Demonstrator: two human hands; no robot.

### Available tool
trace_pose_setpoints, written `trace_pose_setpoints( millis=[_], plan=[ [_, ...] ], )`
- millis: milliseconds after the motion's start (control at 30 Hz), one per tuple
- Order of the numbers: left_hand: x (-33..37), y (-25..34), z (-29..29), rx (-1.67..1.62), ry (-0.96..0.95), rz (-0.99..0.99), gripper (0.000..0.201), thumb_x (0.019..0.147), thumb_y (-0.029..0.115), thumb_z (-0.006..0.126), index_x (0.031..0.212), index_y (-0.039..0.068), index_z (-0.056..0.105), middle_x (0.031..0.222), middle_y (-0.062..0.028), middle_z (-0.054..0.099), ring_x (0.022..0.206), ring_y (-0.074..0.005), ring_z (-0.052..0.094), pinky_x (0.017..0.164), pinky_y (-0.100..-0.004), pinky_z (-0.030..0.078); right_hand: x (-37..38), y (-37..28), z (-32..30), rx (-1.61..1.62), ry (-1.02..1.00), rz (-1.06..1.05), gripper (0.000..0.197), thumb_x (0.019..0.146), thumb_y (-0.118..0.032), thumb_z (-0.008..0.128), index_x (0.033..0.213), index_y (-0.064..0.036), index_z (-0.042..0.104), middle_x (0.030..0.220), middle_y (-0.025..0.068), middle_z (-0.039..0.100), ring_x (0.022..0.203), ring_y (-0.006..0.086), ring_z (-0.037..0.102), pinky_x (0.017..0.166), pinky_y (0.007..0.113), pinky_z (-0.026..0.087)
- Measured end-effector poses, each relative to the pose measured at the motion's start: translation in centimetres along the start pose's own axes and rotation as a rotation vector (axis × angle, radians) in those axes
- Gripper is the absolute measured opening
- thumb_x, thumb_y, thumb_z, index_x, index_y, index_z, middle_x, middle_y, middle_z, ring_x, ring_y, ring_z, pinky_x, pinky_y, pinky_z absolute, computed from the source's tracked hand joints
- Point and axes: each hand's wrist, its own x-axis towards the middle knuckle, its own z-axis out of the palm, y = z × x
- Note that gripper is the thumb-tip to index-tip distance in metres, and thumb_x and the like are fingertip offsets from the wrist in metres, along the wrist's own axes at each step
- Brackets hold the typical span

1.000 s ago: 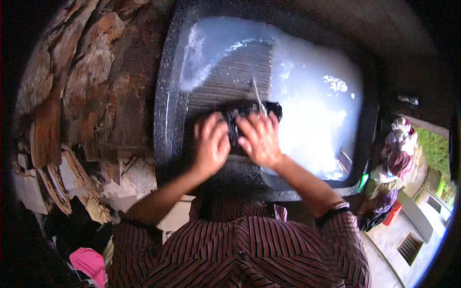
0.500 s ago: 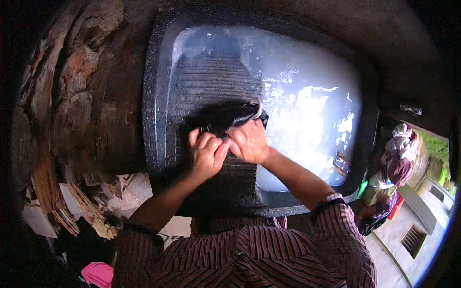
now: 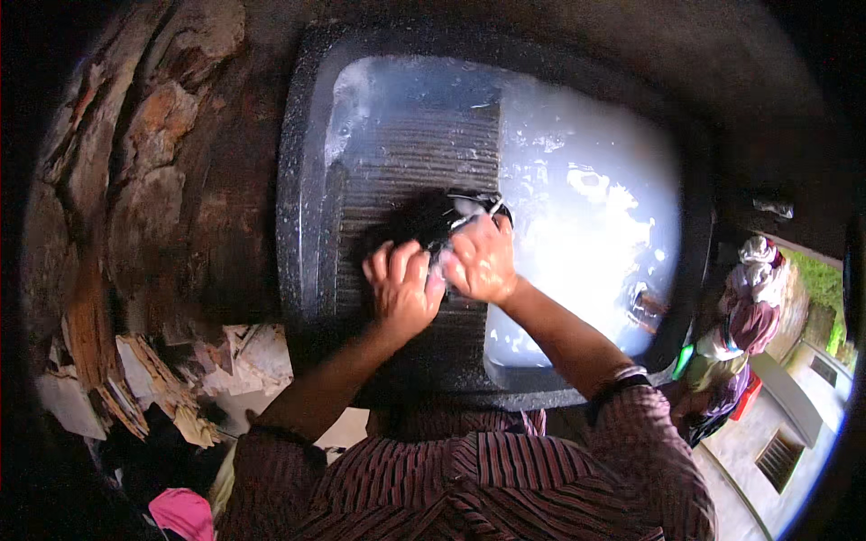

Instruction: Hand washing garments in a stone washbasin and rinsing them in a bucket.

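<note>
A wet black cloth (image 3: 417, 219) lies bunched on the ribbed washboard (image 3: 406, 149) of a dark, speckled laundry sink (image 3: 293, 198). White trim or suds show along its right end. My right hand (image 3: 485, 263) grips the cloth at that end, beside the water, with wet, shiny skin. Closed over the near edge of the cloth is my left hand (image 3: 404, 281), its thumb close to the right hand. Part of the cloth is hidden under both hands, and its exact kind of garment cannot be made out. Cloudy, bright water (image 3: 577, 180) fills the basin to the right.
Several clothes (image 3: 749, 320) are heaped beyond the sink's right side, near a green object (image 3: 683, 362). A small brownish object (image 3: 646, 311) shows in the water's near right corner. Rough, bark-like wood (image 3: 153, 144) stands at the left. A pink cloth (image 3: 183, 512) lies low left.
Both hands have shifted slightly to the right with the black cloth, and it is bunched more tightly. The left hand's fingers have moved over the cloth. The view has shifted a little.
</note>
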Motion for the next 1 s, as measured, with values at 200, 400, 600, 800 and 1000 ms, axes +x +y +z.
trace_pose_setpoints(
  millis=[200, 400, 600, 800, 1000],
  plan=[
    [15.5, -2.8, 4.1, -0.045, -0.172, -0.538, 0.029, 0.084, 0.029, 0.042, 0.1, 0.005, 0.048, 0.096, -0.0226, 0.056, 0.088, -0.0404, 0.052, 0.073, -0.0484, 0.04, 10.5, 7.4, 3.1, -0.075, 0.052, 0.59, 0.034, 0.083, -0.037, 0.043, 0.099, -0.0099, 0.055, 0.094, 0.0135, 0.056, 0.09, 0.0335, 0.051, 0.071, 0.044, 0.045],
    [3.6, -2.2, 0.1, -0.021, -0.098, -0.03, 0.039, 0.076, 0.038, 0.055, 0.099, 0.006, 0.053, 0.104, -0.013, 0.048, 0.093, -0.0323, 0.044, 0.079, -0.0459, 0.035, 2.9, 1.1, 0.2, 0.011, -0.182, 0.2, 0.031, 0.079, -0.035, 0.047, 0.094, -0.0099, 0.058, 0.082, 0.0112, 0.053, 0.083, 0.0285, 0.05, 0.068, 0.043, 0.04],
    [14.1, -2.8, 3.8, 0.12, -0.162, -0.334, 0.019, 0.083, 0.023, 0.045, 0.09, 0.006, 0.048, 0.092, -0.0197, 0.053, 0.08, -0.0355, 0.053, 0.069, -0.0486, 0.041, 10.2, 6.5, 2.6, -0.066, -0.116, 0.52, 0.024, 0.083, -0.03, 0.044, 0.093, -0.0093, 0.05, 0.092, 0.0116, 0.051, 0.092, 0.0315, 0.048, 0.076, 0.047, 0.039],
    [16.8, -3.6, 5.1, 0.101, -0.342, -0.489, 0.028, 0.084, 0.027, 0.043, 0.098, 0.003, 0.045, 0.097, -0.0189, 0.052, 0.085, -0.0374, 0.053, 0.07, -0.0493, 0.044, 7.3, 21.0, 1.1, -0.43, -0.067, 0.536, 0.021, 0.079, -0.025, 0.045, 0.084, -0.0093, 0.057, 0.088, 0.0128, 0.057, 0.086, 0.0293, 0.053, 0.076, 0.041, 0.041],
    [17.7, -2.8, 6.3, 0.258, -0.216, -0.408, 0.032, 0.083, 0.029, 0.044, 0.103, 0.006, 0.051, 0.115, -0.0166, 0.043, 0.107, -0.0319, 0.042, 0.082, -0.0485, 0.038, 2.5, 21.6, 1.4, 0.99, 0.111, 1.212, 0.045, 0.087, -0.036, 0.036, 0.113, -0.0015, 0.051, 0.111, 0.0102, 0.054, 0.107, 0.0219, 0.045, 0.091, 0.035, 0.034]
  ],
)
